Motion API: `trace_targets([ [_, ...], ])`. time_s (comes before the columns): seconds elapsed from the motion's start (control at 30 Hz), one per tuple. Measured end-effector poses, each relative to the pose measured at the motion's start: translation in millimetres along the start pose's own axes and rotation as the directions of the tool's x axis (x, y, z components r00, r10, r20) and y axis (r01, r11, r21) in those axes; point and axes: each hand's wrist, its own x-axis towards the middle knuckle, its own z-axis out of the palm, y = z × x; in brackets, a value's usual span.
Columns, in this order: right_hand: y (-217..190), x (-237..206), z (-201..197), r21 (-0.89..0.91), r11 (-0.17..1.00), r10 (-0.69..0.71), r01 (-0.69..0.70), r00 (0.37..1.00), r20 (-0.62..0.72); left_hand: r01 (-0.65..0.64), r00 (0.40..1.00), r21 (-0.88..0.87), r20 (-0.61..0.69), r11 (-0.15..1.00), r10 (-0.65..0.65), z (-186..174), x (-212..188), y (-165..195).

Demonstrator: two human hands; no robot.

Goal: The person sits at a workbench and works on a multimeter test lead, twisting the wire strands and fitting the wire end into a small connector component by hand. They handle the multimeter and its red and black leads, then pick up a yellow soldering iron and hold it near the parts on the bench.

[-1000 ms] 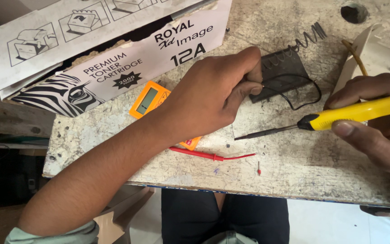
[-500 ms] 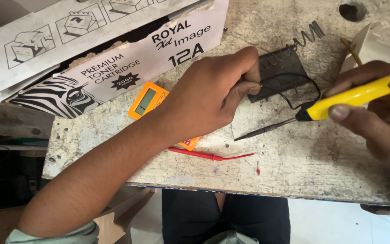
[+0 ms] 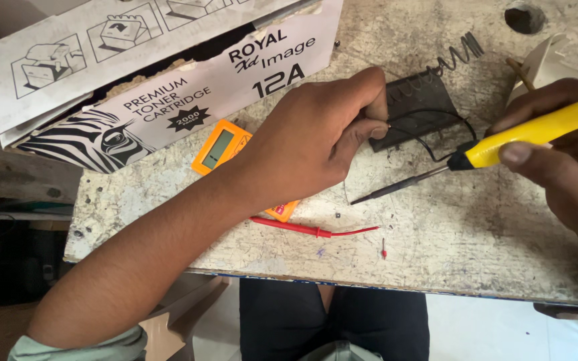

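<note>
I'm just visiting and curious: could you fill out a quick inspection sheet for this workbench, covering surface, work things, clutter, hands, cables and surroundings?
Surface: worn, stained bench top, holes near its far edge.
Job's things: dark flat panel; yellow-handled soldering iron.
Clutter: orange multimeter, cardboard box, coiled spring.
Hands: left hand pinches a thin black wire at the panel; right hand grips the iron.
Cables: red probe lead.
Surroundings: person's lap below the bench.

A worn, pale workbench carried everything; a printed cardboard box, an orange multimeter, a red probe lead, a dark plate and a coiled spring lay on it
</note>
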Motion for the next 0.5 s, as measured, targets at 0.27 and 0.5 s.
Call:
trace_targets([
  [0.27, -7, 2, 4, -0.111, 0.994, -0.020, 0.022, 0.999, 0.025, 0.009, 1.000, -0.014, 0.008, 1.000, -0.009, 0, -1, 0],
  [0.5, -15, 4, 6, -0.068, 0.997, 0.046, -0.045, 0.999, 0.013, 0.018, 1.000, -0.031, 0.016, 0.999, -0.017, 0, 0, 0],
])
